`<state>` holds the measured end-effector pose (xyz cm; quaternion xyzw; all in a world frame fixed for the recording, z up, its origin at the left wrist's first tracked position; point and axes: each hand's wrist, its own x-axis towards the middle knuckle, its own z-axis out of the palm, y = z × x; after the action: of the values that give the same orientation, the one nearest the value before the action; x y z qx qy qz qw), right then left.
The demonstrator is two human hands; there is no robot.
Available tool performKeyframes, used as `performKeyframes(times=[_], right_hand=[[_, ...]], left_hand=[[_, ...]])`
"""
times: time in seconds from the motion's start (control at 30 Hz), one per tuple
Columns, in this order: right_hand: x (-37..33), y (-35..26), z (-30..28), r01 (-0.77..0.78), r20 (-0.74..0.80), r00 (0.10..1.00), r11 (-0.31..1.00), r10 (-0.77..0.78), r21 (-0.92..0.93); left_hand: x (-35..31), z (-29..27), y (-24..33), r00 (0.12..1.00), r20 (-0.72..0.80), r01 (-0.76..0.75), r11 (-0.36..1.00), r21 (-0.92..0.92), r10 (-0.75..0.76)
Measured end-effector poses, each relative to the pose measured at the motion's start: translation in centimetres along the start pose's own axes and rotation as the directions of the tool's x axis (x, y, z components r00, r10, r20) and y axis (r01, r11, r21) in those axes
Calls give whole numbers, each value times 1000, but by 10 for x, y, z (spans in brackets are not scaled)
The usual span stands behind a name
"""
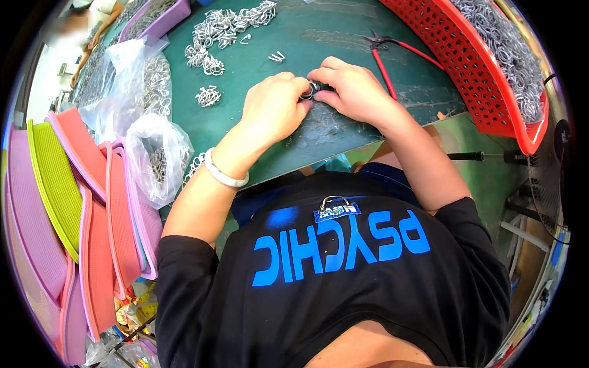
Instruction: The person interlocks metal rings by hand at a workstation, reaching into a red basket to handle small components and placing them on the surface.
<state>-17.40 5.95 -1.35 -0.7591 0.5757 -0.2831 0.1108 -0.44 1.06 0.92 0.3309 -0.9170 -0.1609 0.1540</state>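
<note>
Near the front edge of the green table (319,132), my hands meet over a small metal ring piece (310,92), silvery with a dark part, mostly hidden by fingers. My left hand (276,105) pinches it from the left, thumb and forefinger closed. From the right, my right hand (354,91) grips it the same way. Past my left hand lie a short loose coil of wire (277,56) and a small cluster of silver rings (208,96). A bigger heap of metal rings (224,29) lies farther back. Red-handled pliers (381,43) rest open beyond my right hand.
A red perforated basket (442,64) full of metal rings stands at the right. Clear plastic bags (161,138) of rings and a purple basket (162,24) occupy the left side. Stacked plastic baskets (101,245) stand beside my left arm. A person's arm (95,40) shows far left.
</note>
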Motion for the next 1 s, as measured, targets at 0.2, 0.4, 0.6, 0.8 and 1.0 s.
performKeyframes(times=[0.2,0.4,0.6,0.8,1.0], right_hand=[[0,8,1,21,-22,1000,998,-20,62],[0,7,-5,-11,-42,999,978,20,210],[-2,-5,-16,73,-71,996,932,-51,355],[-6,-17,-10,110,-38,994,868,-104,484],[-11,-24,-5,-295,217,939,306,265,905]], left_hand=[[5,-8,-10,999,-28,-19,983,182,25],[17,-26,-41,976,34,213,923,-321,-214],[2,-35,-16,902,362,431,505,-748,-233],[-23,-6,-1,900,375,427,282,-859,-220],[-36,0,-2,882,389,372,-114,-921,-267]])
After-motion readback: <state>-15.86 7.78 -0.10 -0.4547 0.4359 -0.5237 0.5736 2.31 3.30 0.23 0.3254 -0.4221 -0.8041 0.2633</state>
